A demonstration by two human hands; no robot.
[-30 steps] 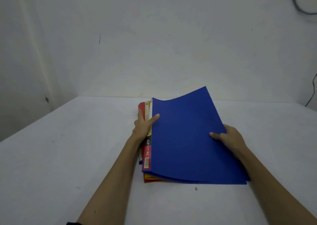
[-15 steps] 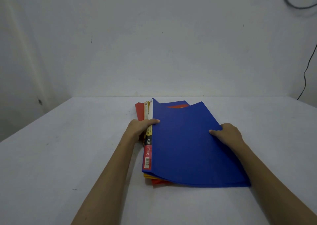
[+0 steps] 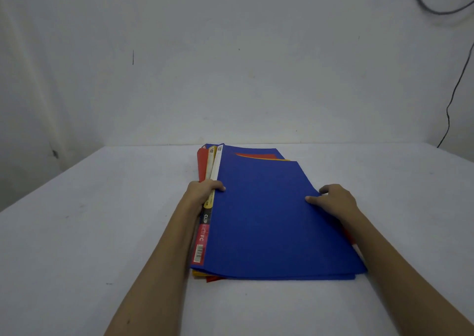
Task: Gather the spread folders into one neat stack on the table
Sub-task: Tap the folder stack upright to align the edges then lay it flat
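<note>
A stack of folders lies on the white table [image 3: 102, 233] in front of me. The top one is a blue folder [image 3: 269, 228] with a labelled spine on its left side. Red [image 3: 202, 161] and yellow [image 3: 198, 274] folders stick out beneath it at the left, far and near edges. My left hand [image 3: 202, 192] grips the stack's left spine edge, thumb on top of the blue cover. My right hand [image 3: 333, 202] presses down on the blue folder's right edge, fingers spread on the cover.
A white wall rises right behind the table's far edge. A black cable [image 3: 454, 92] hangs down the wall at the far right. The table's left edge runs diagonally at the left.
The blue cover, lifted and curved a second ago, has been lowered flat onto the stack. Both hands stayed at the stack's sides.
</note>
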